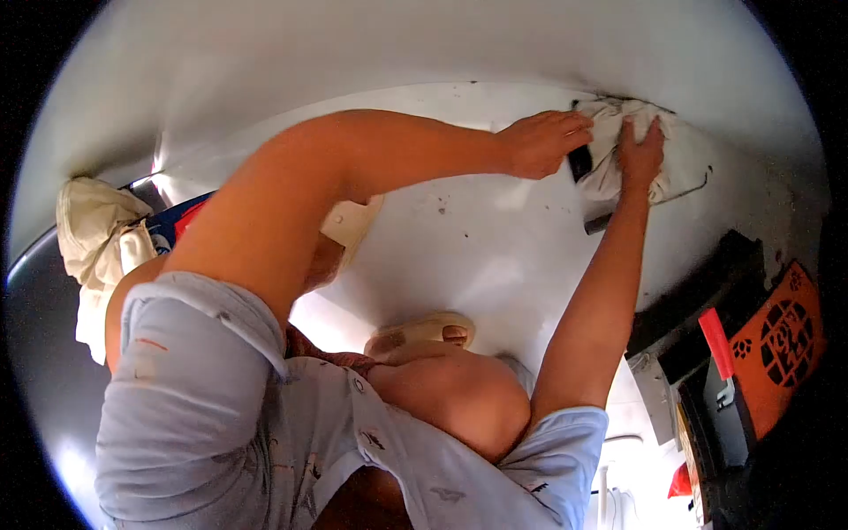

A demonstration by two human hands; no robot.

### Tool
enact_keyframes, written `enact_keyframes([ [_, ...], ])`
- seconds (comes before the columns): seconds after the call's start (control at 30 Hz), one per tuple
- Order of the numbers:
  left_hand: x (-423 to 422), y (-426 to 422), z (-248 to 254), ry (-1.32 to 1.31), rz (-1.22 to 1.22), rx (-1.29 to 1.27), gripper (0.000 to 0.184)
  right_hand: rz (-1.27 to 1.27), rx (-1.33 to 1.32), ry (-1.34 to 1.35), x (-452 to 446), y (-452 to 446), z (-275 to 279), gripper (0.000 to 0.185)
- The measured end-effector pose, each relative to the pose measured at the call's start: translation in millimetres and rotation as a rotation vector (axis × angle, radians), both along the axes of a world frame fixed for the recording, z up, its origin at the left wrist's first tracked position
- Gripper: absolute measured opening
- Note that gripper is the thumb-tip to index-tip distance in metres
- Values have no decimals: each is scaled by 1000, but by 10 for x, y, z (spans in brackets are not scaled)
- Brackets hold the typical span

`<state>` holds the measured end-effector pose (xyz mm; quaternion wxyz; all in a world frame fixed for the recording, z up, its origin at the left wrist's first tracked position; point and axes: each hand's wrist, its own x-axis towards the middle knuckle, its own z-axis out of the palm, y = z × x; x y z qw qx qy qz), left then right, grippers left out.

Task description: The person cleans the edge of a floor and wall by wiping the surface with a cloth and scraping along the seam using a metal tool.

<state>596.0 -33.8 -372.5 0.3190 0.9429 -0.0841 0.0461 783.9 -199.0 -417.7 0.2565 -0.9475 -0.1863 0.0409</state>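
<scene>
A crumpled off-white cloth (pixel 602 132) lies on a pale, speckled surface at the upper right, with dark pieces at its left edge and below it. My right hand (pixel 641 155) presses on the cloth with its fingers spread. Just to the left, my left hand (pixel 545 143) reaches to the cloth's left edge, fingers extended and fairly close together. Whether its fingertips touch the cloth is hard to tell. A thin dark cord or wire (pixel 698 184) curves out to the right of the cloth.
Beige fabric (pixel 93 221) hangs at the left beside a dark panel. An orange panel with black markings (pixel 777 349) and a red-handled tool (pixel 716 343) are at the right. My bent knee (pixel 459 402) and sandalled foot (pixel 420 334) are below.
</scene>
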Motion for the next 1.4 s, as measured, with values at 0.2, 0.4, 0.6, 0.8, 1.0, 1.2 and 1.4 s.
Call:
enact_keyframes([
  [0.2,-950,418,117,344,-62,291,73,295,161,-236,-1403,801,108,57],
  [0.4,-1767,489,479,729,-121,367,83,765,116,-70,-2214,1333,354,56],
  [0.6,-1976,372,747,926,-19,290,69,1049,192,0,-2376,1574,656,51],
  [0.8,-2238,495,428,747,271,162,75,1015,23,-45,-2585,1748,362,54],
  [1.0,-2281,205,132,559,86,323,65,922,-176,231,-2431,1431,624,49],
  [1.2,-1488,-180,180,533,126,87,58,375,39,228,-1300,497,448,55],
  [1.4,69,-73,107,215,92,60,85,152,-108,-283,-334,-5,-210,67],
])
